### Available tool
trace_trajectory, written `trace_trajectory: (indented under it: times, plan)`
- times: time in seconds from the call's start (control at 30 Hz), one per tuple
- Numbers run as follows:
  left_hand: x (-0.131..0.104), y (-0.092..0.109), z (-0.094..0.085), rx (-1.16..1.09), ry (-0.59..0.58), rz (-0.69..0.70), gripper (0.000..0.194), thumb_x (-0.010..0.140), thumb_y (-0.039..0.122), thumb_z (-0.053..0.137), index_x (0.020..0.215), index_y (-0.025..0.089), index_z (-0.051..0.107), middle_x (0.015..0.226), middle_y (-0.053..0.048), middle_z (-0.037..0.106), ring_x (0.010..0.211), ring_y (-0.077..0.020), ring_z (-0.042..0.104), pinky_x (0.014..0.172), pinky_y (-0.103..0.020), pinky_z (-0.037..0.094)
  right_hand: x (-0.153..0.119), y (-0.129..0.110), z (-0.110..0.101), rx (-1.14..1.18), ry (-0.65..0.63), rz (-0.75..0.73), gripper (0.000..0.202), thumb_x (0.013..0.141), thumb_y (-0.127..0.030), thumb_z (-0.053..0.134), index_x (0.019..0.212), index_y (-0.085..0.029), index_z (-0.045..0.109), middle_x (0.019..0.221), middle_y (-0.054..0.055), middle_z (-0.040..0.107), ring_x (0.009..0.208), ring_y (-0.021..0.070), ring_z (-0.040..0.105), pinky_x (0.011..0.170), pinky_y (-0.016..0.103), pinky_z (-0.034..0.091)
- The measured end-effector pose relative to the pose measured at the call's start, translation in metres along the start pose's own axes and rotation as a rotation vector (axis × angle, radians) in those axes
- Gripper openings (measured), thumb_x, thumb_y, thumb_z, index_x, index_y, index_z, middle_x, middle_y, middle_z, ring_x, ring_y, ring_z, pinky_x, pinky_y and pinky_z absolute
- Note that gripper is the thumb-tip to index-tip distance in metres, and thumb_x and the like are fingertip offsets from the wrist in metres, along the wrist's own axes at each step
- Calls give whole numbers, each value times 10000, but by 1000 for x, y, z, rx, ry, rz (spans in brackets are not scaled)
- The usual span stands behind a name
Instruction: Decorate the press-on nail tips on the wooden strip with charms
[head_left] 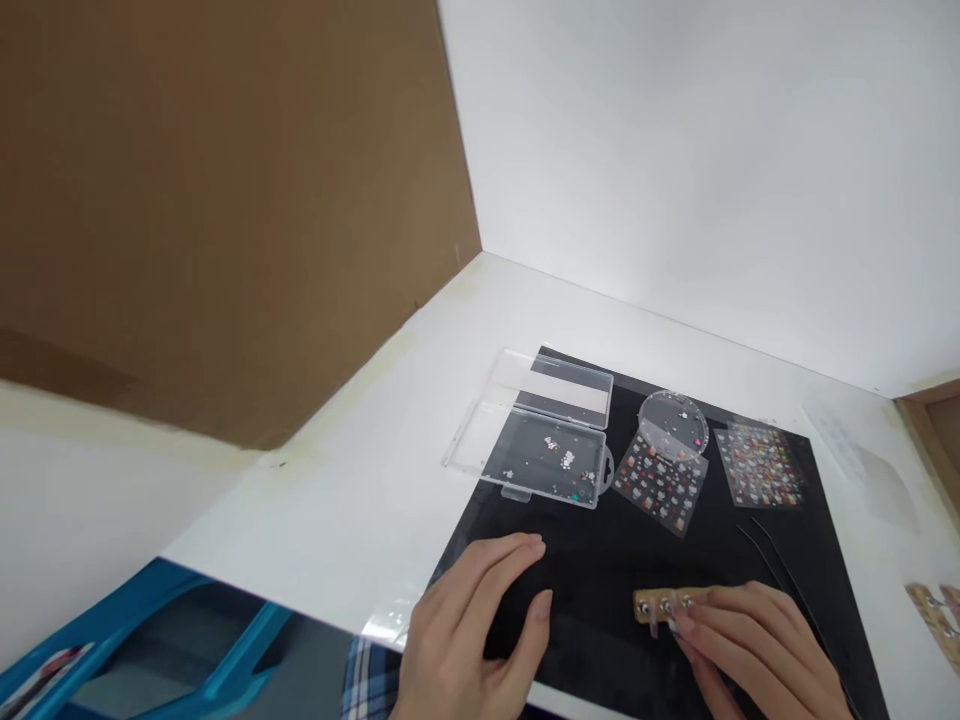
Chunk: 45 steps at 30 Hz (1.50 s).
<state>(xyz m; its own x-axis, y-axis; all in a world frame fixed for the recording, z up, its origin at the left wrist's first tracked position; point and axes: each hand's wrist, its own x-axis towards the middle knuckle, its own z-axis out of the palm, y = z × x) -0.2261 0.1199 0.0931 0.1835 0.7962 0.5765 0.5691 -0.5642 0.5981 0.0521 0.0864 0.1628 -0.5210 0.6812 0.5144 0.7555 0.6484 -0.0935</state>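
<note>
My right hand (761, 645) is closed over the right end of a small gold-brown strip (643, 606) with round studs, which looks like a false-nail stand. Small translucent nail tips (654, 626) stick out from its front edge near my fingertips. What lies under my fingers is hidden. My left hand (469, 625) is over the left part of the black mat (577, 560), thumb and fingers apart, holding nothing. Beyond it lies an open clear plastic case (540, 455) with tiny charms inside. Thin dark tweezers (776, 555) lie beyond my right hand.
A round clear dish (673, 412) with small charms is partly under a sticker sheet (660, 478). Another sticker sheet (757, 465) lies to its right. Clear packaging (855, 455) and a patterned piece (934, 605) lie at the right. A brown panel (225, 200) rises at left.
</note>
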Motion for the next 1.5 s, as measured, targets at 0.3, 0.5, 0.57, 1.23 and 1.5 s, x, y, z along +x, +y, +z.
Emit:
trace_trajectory:
  times: [0.3,0.5,0.57,1.23,1.5]
  plan:
    - [-8,-5,-1,9,-77,3,293,1035,128,621,1319,186,667,1207,-84,779,1150,-164,750,1016,-248,631,0,-4,8,-18,-16,30,157,1038,-104,642,1094,-213,741,922,-5,814,846,132,784,837,275,622]
    - [-10,-5,-2,24,-76,-1,294,1033,131,620,1315,194,671,1202,-86,786,1130,-187,765,985,-276,653,-1,-2,8,-14,-37,17,172,1039,-119,637,1107,-228,752,962,-17,822,866,131,782,845,284,612]
    - [-10,-5,-2,19,-79,1,293,1031,124,625,1312,193,673,1209,-84,783,1148,-179,757,995,-266,644,0,-2,8,-9,-42,20,168,1061,-128,620,1109,-230,744,970,-29,823,874,125,781,864,289,597]
    - [-8,-8,-1,12,-101,21,279,1045,101,637,1308,180,687,1226,-78,768,1162,-162,734,1061,-251,590,-36,20,-34,-132,21,297,115,1068,-183,670,1133,-246,741,1002,6,793,933,174,736,908,344,548]
    - [2,0,1,41,-86,33,230,1091,97,579,1288,173,668,1195,-74,743,1119,-145,721,1033,-235,554,-42,13,-30,-70,34,279,144,1027,-117,685,1114,-218,740,972,5,797,918,156,753,856,323,580]
